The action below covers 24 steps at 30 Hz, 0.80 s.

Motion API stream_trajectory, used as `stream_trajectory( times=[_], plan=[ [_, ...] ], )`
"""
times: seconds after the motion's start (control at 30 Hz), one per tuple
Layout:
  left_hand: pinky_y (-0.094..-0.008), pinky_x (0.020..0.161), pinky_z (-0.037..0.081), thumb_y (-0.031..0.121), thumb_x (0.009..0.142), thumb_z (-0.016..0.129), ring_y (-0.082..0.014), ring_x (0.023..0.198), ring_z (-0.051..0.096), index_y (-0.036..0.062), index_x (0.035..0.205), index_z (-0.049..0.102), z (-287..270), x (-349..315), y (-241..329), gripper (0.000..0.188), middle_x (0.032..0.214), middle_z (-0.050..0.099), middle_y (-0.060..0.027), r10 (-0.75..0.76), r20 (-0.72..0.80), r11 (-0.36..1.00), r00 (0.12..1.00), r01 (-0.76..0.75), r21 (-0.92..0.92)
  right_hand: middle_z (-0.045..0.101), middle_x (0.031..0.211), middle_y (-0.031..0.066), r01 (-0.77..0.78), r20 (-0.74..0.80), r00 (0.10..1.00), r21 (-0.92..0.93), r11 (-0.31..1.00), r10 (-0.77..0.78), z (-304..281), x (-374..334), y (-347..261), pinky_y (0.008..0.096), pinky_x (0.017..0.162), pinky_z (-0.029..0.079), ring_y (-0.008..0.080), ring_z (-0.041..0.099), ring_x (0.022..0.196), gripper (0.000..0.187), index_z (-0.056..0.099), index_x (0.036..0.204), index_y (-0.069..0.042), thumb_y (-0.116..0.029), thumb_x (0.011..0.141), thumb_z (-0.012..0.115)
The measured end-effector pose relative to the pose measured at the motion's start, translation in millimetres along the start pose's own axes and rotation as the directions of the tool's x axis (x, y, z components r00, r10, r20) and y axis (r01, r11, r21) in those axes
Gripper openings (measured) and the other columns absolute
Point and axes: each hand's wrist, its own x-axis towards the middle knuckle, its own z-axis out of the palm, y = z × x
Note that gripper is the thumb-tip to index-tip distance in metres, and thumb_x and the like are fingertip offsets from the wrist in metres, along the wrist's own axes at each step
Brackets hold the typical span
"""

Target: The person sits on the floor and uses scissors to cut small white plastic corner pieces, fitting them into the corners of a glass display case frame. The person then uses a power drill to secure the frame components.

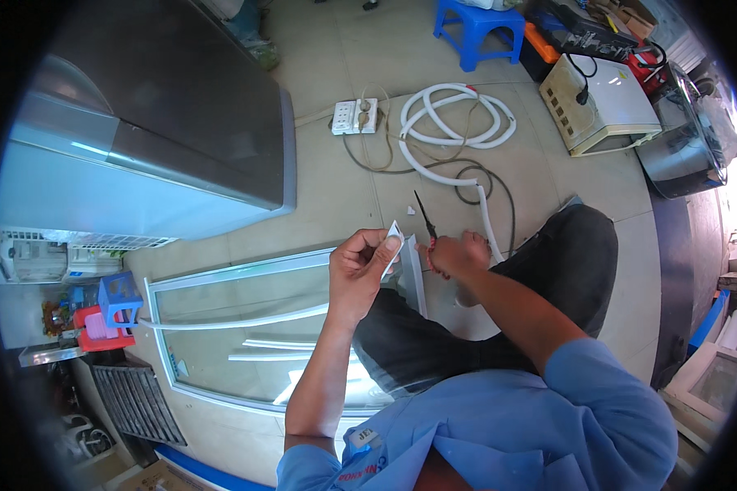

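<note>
My left hand (357,274) pinches the end of a white sealing strip (395,232) between thumb and fingers. That end is cut to a slanted point. A long white strip (246,322) runs from the left to behind my left wrist; whether it is the same piece is hidden. In my right hand (460,260) is a pair of scissors (425,214) with dark blades and red handles, blades pointing up and away, apart from the strip. A small white offcut (411,210) lies on the floor beside the blades. Below my left arm is a glass door panel (221,273) with a pale frame.
A coiled white hose (499,106) and a power strip (354,117) with cables lie ahead. A large grey refrigerator (196,98) stands at left. Blue stools (481,34), a white boxy appliance (598,102) and a metal pot (681,139) border the floor. Loose white strips (270,357) lie on the glass.
</note>
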Motion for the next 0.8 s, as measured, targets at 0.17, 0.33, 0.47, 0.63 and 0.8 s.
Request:
stream_trajectory(
  times=[0.17,0.33,0.47,0.63,0.8],
  plan=[
    [-0.0237,0.07,0.051,0.015,0.095,0.069,-0.0099,0.08,0.064,0.0009,0.103,0.067,-10.8,-13.2,7.0,0.016,0.09,0.069,-0.0034,0.008,0.015,1.0,1.0,-0.009,0.027,0.07,0.099,0.0191,0.089,-0.114,0.984,-0.334,0.938,-0.134,18.1,73.5,28.3,0.0441,0.084,0.056,0.0333,0.07,0.092,0.034,0.069,0.091,-0.002,-0.034,0.093,0.058],
    [-0.0266,0.069,0.052,0.017,0.096,0.068,-0.013,0.076,0.065,0.003,0.103,0.066,-17.7,-20.6,8.9,0.016,0.094,0.069,-0.0065,0.011,0.006,1.0,1.0,-0.011,0.008,0.071,0.105,0.0203,-0.042,-0.376,0.924,-0.29,0.956,-0.073,20.3,121.3,50.7,0.04,0.083,0.057,0.0326,0.071,0.099,0.03,0.064,0.102,0.003,-0.024,0.088,0.062],
    [-0.0247,0.066,0.05,0.017,0.095,0.069,-0.01,0.072,0.062,0.0025,0.102,0.066,-13.9,-17.8,14.4,0.016,0.09,0.068,-0.0046,-0.032,-0.025,0.997,0.999,0.034,0.065,0.071,0.103,0.0203,0.004,-0.383,0.921,-0.173,0.985,-0.072,3.5,154.5,62.5,0.0405,0.086,0.057,0.0328,0.071,0.099,0.03,0.064,0.105,0.0,-0.023,0.087,0.063],
    [-0.0229,0.062,0.048,0.018,0.094,0.071,-0.0075,0.07,0.059,0.0019,0.104,0.065,-2.9,-18.4,21.5,0.02,0.086,0.067,-0.0028,-0.009,-0.108,0.984,0.994,0.029,0.178,0.072,0.088,0.0171,0.155,-0.314,0.906,-0.378,0.913,-0.284,8.3,157.2,71.6,0.0386,0.072,0.058,0.03,0.072,0.083,0.026,0.064,0.102,-0.001,-0.023,0.088,0.065],
    [-0.0241,0.063,0.048,0.014,0.095,0.068,-0.0095,0.072,0.061,0.0023,0.11,0.062,-1.5,-19.5,28.7,0.02,0.089,0.068,-0.0046,0.091,-0.092,0.996,0.992,-0.091,0.012,0.066,0.088,0.0141,0.227,-0.143,0.971,0.27,0.936,-0.194,-8.5,99.9,9.6,0.0349,0.066,0.054,0.0233,0.067,0.076,0.032,0.063,0.111,-0.003,-0.028,0.092,0.064]
  ],
)
